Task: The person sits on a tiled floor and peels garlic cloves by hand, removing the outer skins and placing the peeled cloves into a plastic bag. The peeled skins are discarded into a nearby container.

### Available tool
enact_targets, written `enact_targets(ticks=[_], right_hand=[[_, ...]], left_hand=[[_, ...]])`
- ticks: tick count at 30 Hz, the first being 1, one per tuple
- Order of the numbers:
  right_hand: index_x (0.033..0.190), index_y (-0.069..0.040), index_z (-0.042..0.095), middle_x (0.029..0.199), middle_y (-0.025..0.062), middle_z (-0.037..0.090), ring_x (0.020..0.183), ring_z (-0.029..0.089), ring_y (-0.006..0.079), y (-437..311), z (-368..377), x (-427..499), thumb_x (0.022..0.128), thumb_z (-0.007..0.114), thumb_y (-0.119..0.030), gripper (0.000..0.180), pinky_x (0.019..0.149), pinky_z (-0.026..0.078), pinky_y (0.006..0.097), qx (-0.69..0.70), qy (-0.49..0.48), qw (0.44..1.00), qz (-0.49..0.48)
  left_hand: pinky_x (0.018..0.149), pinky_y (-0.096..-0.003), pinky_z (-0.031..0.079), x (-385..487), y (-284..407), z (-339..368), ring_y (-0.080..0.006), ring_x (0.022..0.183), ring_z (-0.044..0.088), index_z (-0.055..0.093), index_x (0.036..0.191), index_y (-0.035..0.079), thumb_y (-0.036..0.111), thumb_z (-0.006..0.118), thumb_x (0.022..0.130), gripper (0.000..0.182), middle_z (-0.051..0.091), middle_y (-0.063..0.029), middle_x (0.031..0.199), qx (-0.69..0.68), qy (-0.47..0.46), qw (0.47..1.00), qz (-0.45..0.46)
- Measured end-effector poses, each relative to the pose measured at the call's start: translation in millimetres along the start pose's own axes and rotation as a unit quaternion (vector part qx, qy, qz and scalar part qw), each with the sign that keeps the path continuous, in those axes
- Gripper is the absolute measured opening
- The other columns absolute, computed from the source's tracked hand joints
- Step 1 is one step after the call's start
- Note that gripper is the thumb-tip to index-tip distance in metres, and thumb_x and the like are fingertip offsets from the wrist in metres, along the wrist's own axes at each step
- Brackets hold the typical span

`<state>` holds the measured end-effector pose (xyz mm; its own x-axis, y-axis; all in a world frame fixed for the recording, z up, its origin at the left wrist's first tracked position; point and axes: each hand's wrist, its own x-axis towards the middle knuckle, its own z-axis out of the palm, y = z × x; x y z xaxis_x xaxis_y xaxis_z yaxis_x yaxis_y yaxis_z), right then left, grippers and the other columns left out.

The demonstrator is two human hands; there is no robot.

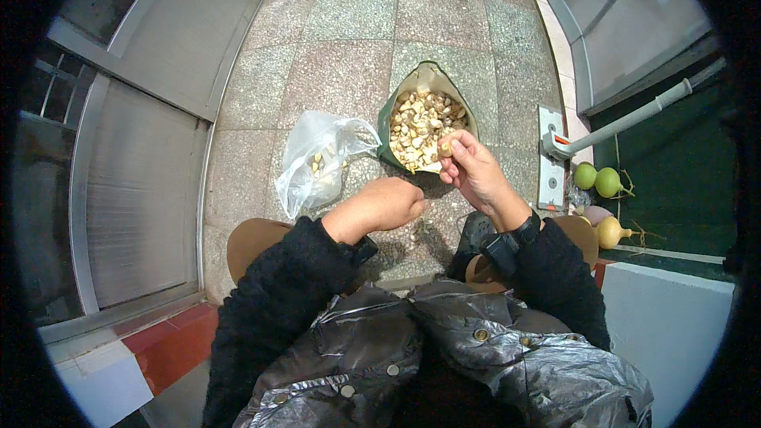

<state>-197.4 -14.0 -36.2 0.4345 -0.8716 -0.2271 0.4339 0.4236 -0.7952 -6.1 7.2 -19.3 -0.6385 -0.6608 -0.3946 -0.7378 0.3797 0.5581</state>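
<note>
A green bag with a pale lining stands open on the floor, filled with garlic cloves. My right hand is raised at the bag's near right rim and pinches one clove between thumb and fingers. Curled palm-down, my left hand is just below the bag's near edge; whether anything lies inside its fingers is hidden. Left of the bag, a clear plastic bag holds a few pale cloves, its upper corner touching the green bag.
Speckled tiles cover the floor. A white mop head with a grey pole lies at the right, near green gourds and a yellow gourd. Metal-framed panels bound the left; bits of peel lie between my feet.
</note>
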Motion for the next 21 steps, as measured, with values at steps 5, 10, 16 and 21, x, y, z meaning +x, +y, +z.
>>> enact_targets(ticks=[5, 10, 16, 21], right_hand=[[0.104, -0.007, 0.05, 0.079, 0.0005, 0.05, 0.065, 0.046, 0.0079, 0.7, -2.0, -1.8, 0.097, 0.048, -0.024, 0.019, 0.06, 0.042, 0.0228, -0.032, -0.016, 0.999, 0.004], [0.106, -0.006, 0.051, 0.08, -0.0005, 0.051, 0.066, 0.047, 0.0078, 2.5, -0.2, -0.5, 0.096, 0.051, -0.02, 0.017, 0.061, 0.042, 0.0234, -0.1, -0.036, 0.994, 0.022], [0.104, -0.007, 0.053, 0.078, -0.0024, 0.052, 0.063, 0.046, 0.0055, 2.3, 4.1, -2.1, 0.094, 0.056, -0.021, 0.018, 0.057, 0.04, 0.02, -0.081, -0.03, 0.995, 0.05], [0.1, -0.007, 0.052, 0.076, -0.0023, 0.051, 0.062, 0.046, 0.0064, 0.7, 0.4, -1.6, 0.095, 0.054, -0.025, 0.02, 0.059, 0.04, 0.0215, 0.006, -0.09, 0.993, 0.071]], left_hand=[[0.063, -0.0457, 0.046, -4.2, 2.9, -19.1, -0.0362, 0.075, 0.061, 0.056, 0.099, 0.009, 0.022, 0.058, 0.084, 0.02, 0.062, -0.0144, 0.076, -0.118, 0.202, 0.972, -0.022], [0.063, -0.0346, 0.048, -6.8, 9.1, -25.3, -0.0238, 0.074, 0.062, 0.057, 0.101, 0.007, 0.01, 0.066, 0.08, 0.023, 0.058, -0.0093, 0.079, -0.127, 0.356, 0.923, 0.07], [0.067, -0.0342, 0.048, -6.1, 4.6, -22.1, -0.0282, 0.079, 0.061, 0.06, 0.098, 0.006, 0.008, 0.065, 0.081, 0.017, 0.059, -0.0109, 0.088, -0.082, 0.367, 0.921, 0.098], [0.066, -0.034, 0.048, -6.7, 3.0, -26.7, -0.0282, 0.077, 0.061, 0.062, 0.091, 0.005, 0.008, 0.065, 0.081, 0.011, 0.06, -0.0112, 0.084, -0.123, 0.346, 0.924, 0.103]])
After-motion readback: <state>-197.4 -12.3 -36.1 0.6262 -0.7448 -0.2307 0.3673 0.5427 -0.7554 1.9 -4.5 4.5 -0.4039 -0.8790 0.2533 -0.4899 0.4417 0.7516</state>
